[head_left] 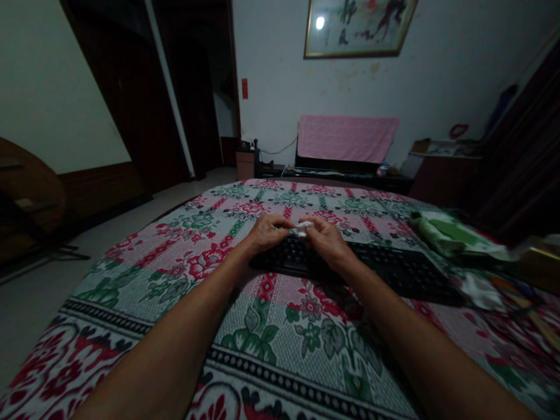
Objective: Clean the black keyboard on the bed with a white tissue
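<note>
A black keyboard (402,269) lies across the patterned cloth in front of me, its keys dark and hard to make out. My right hand (327,240) is over its middle, the thumb and fingers pinching a crumpled white tissue (303,227). Just left of the tissue, my left hand (268,233) is at the keyboard's far left part, thumb and forefinger brought together. What sits between those left fingertips is too small and dim to tell. Both wrists hang low over the keyboard, and my right forearm hides part of its near edge.
A floral cloth (175,280) covers the table. On the right lie a green and white packet (455,233), another crumpled white tissue (483,291) and dim cords. Beyond the table, a pink towel (347,137) drapes over a screen. A round wooden tabletop (30,186) leans at left.
</note>
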Available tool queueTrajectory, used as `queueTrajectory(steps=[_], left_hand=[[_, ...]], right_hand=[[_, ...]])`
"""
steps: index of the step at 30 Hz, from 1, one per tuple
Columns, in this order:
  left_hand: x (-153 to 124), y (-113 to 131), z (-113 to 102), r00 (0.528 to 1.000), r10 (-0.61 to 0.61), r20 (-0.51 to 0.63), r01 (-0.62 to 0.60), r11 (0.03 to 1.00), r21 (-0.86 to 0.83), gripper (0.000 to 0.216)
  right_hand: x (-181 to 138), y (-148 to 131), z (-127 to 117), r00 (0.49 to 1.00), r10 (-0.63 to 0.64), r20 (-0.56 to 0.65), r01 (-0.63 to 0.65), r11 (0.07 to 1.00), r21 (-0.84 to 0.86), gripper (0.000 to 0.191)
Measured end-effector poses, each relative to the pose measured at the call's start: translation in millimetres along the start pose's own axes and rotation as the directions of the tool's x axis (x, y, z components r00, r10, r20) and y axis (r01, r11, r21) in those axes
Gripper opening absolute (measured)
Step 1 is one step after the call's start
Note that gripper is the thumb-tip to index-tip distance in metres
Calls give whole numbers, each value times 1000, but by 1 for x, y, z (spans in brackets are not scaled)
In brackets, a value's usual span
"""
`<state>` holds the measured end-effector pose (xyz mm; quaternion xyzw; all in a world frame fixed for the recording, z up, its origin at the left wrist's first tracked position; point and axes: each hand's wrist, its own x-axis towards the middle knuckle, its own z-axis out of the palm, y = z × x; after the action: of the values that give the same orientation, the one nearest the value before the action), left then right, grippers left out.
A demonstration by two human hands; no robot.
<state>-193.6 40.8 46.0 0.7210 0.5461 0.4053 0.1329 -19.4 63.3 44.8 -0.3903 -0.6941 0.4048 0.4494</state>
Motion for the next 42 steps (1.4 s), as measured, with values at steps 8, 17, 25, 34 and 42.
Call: queueTrajectory(steps=[8, 17, 25, 34, 42], left_hand=[[-8, -33, 0, 997, -71, 14, 61, 933, 356, 34], [-7, -32, -2, 989, -82, 120, 37, 941, 336, 37], [-6, -40, -2, 989, -79, 127, 32, 941, 337, 36], [-8, -34, -3, 990, -79, 120, 34, 938, 345, 37], [-8, -37, -3, 991, -63, 120, 19, 941, 339, 37]], right_hand=[[-1, 10, -6, 964, -266, -31, 215, 838, -501, 21], [-9, 7, 16, 890, -307, 338, 456, 647, -611, 32], [-15, 0, 8, 879, -198, 434, 472, 502, -725, 33], [-17, 6, 5, 841, -303, 449, 540, 523, -659, 32], [-19, 4, 3, 848, -294, 440, 528, 529, -664, 25]])
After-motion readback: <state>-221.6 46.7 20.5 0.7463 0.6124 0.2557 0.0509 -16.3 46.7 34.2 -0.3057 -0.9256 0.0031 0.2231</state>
